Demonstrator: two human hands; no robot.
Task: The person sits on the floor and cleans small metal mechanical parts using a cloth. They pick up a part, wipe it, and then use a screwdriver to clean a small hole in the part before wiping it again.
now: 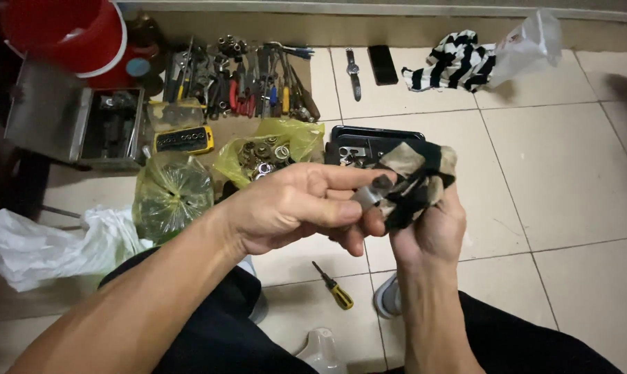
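The left hand (293,208) pinches a small, dull grey metal part (366,197) between thumb and fingers, at chest height over the pale glazed floor tiles (576,173). The right hand (428,225) is closed around a crumpled black and tan cloth rag (417,176), pressed against the same part. Below the hands, a short screwdriver with a yellow handle (334,287) lies on the tiles. Behind them sits a black rectangular tray (376,135) holding small metal pieces, beside a yellow translucent plastic bag of steel nuts (268,152). Farther back, assorted pliers and wrenches (251,79) lie spread on cardboard, near a red plastic bucket (71,34).
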